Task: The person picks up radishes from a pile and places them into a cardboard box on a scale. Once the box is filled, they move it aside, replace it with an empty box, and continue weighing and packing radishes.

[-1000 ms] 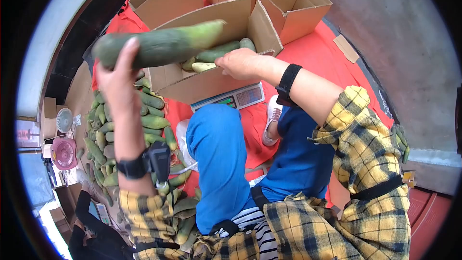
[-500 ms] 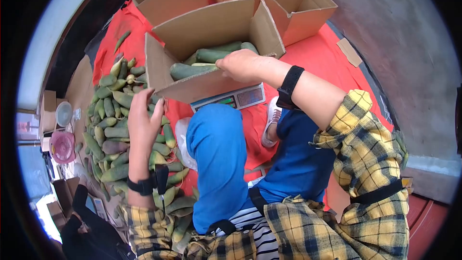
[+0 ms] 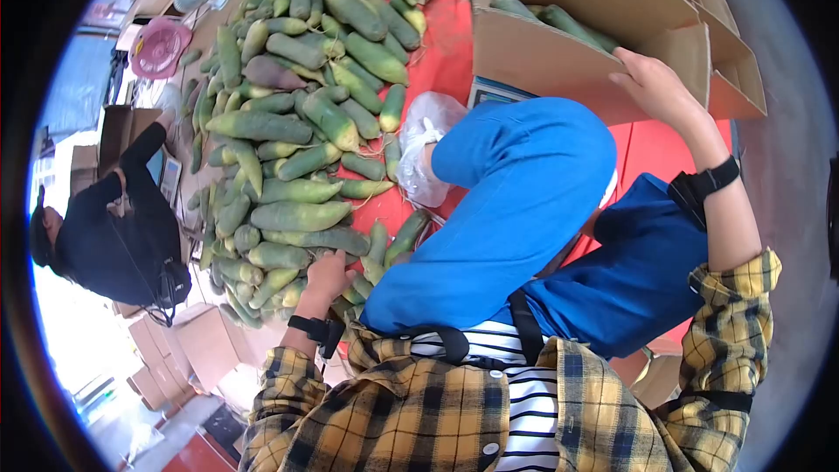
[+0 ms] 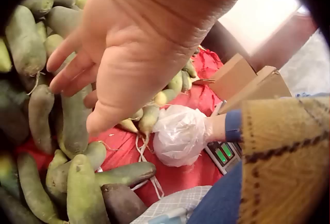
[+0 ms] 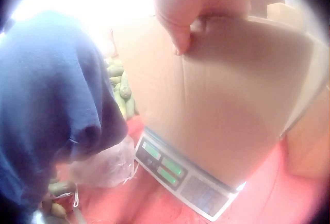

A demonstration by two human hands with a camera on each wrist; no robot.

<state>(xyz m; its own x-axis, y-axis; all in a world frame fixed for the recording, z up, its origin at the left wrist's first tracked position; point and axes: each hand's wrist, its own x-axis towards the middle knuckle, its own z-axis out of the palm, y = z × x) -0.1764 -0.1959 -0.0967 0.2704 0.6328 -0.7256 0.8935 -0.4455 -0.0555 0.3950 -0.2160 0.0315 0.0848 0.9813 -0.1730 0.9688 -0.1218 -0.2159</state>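
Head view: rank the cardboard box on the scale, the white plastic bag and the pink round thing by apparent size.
Cardboard box, clearly largest.
Plastic bag, next.
Pink round thing, smallest, but it lies farther away, so those two are unsure.

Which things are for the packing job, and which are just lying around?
In the job: left hand over the green vegetables; right hand gripping the cardboard box; scale under it.
Just lying about: white plastic bag; pink round thing; spare boxes.

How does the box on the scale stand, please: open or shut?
Open: the box has its top uncovered, and green vegetables lie inside.
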